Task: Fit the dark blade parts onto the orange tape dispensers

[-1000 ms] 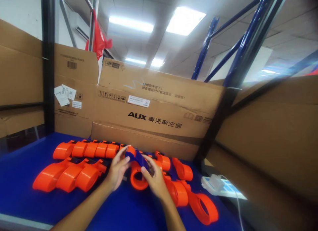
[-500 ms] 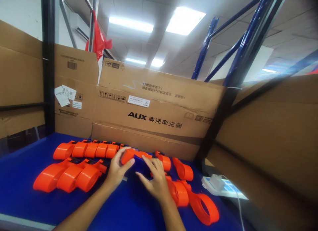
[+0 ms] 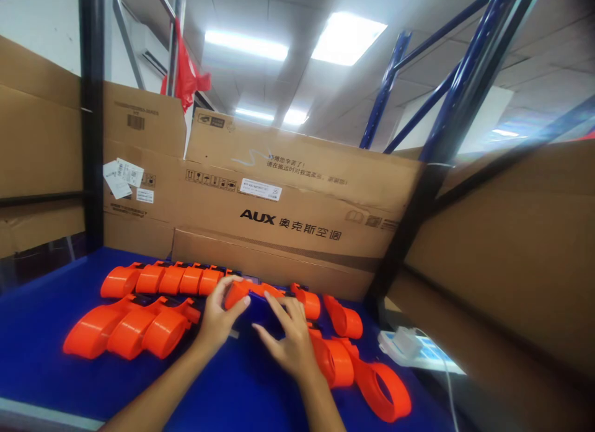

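Near the middle of the blue table, an orange looped strap (image 3: 238,292) is held up, with a dark blue part (image 3: 261,305) visible below its edge. My left hand (image 3: 223,308) is closed on the strap's left end, thumb in front and fingers behind. On the other side, my right hand (image 3: 290,333) has its index finger along the strap, and its thumb lies lower, beside the blue part. Its remaining fingers curl and are partly hidden. More orange looped straps (image 3: 127,331) with black pieces lie to the left; others (image 3: 341,362) lie by my right forearm.
A back row of orange straps (image 3: 171,279) runs along a printed cardboard sheet (image 3: 279,252). One large loop (image 3: 395,392) lies at the right front. Beyond it are a white power strip (image 3: 425,351) with a cable and a dark rack post (image 3: 400,246). The blue tabletop (image 3: 37,314) extends left.
Both hands keep nearly the same hold on the orange strap. Only a very slight shift of the hands shows, and the other straps stay in place.
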A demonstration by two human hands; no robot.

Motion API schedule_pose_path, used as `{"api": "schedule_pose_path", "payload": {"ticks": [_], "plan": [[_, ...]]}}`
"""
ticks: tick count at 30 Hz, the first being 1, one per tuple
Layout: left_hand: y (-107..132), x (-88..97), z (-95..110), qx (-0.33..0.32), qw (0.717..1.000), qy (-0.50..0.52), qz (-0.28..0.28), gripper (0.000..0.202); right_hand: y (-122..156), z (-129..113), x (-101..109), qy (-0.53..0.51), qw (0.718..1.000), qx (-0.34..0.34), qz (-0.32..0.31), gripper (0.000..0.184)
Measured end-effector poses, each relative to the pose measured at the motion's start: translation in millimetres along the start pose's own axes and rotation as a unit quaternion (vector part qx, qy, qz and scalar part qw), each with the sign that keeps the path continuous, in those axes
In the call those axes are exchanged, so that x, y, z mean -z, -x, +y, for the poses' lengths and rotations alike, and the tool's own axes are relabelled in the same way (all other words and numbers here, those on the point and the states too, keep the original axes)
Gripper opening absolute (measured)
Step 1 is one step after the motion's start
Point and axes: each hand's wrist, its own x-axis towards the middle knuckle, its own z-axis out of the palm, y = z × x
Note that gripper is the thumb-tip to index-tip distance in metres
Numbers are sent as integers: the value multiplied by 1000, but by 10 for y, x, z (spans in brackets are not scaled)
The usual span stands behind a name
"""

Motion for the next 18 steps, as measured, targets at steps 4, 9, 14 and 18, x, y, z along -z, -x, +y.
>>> {"api": "schedule_pose_path", "payload": {"ticks": [4, 9, 14, 18], "plan": [[15, -25, 2, 32, 997, 70, -20, 52, -8, -69, 15, -64, 997, -38, 9, 68], [34, -27, -13, 90, 970, 224, -40, 51, -44, -122, -21, -263, 948, -175, 34, 43], [64, -40, 38, 147, 952, 259, -71, 52, -29, -131, -116, -452, 832, -320, 17, 51], [75, -84, 54, 192, 956, 212, -67, 46, -6, -131, -143, -436, 838, -328, 17, 57]]}}
